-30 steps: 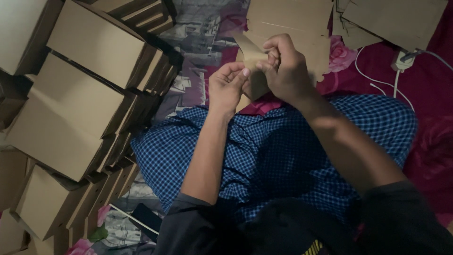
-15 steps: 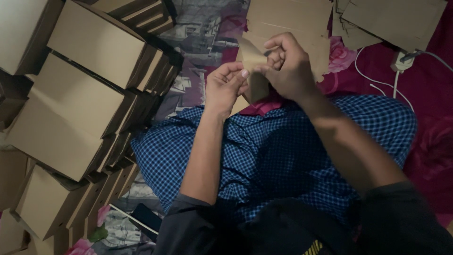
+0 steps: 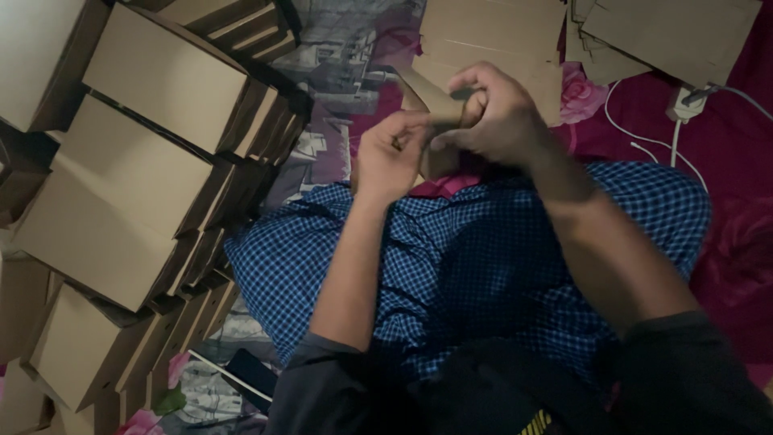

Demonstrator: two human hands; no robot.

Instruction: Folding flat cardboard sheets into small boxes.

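Note:
A brown cardboard piece [image 3: 427,95] is held above my lap, between both hands. My right hand [image 3: 498,119] wraps over its upper part, fingers curled around the folded edge. My left hand [image 3: 389,155] pinches the lower left side of the same piece. Most of the cardboard is hidden behind my fingers. I sit cross-legged in blue checked cloth [image 3: 483,266], and the hands hover over my knees.
Folded brown cardboard boxes [image 3: 153,153] are stacked in rows along the left. Flat cardboard sheets [image 3: 499,36] lie ahead and at the top right. A white cable and plug [image 3: 684,105] lie on the red bedding at right. A dark phone [image 3: 250,374] lies lower left.
My hands have shifted slightly on the cardboard piece; the right hand has curled further over its top edge, and the flap sticking out to the left has turned a little.

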